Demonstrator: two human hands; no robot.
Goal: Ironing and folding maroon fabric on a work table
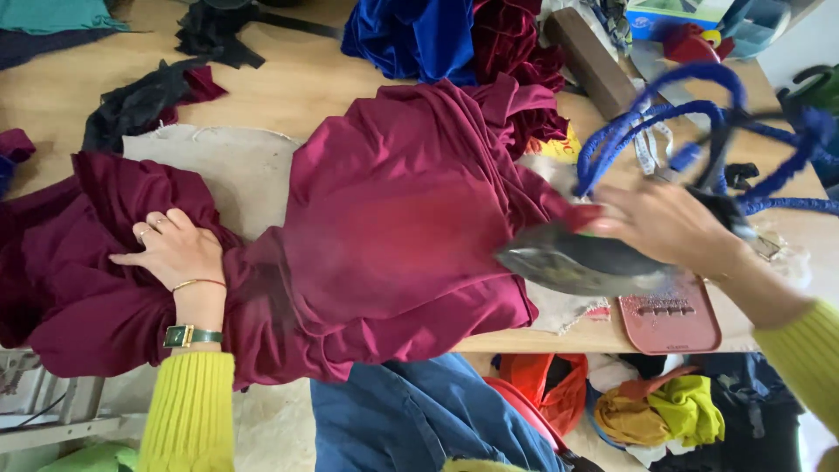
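Observation:
A maroon garment (393,218) lies spread over a pale padded cloth (236,166) on the wooden table. My left hand (175,249) presses flat on the bunched maroon fabric at the left, fingers slightly apart. My right hand (669,223) grips the handle of a clothes iron (585,262), whose metal sole hangs tilted just above the garment's right edge, blurred by motion. A blue coiled cord (664,118) loops up from the iron. Both sleeves are yellow knit, and a green watch sits on my left wrist.
A pink iron rest (673,319) lies at the table's front right edge. Blue velvet (411,35) and dark red velvet (511,39) are heaped at the back, black scraps (140,100) at the back left. Below the table sit denim (419,419) and bags of coloured cloth (664,411).

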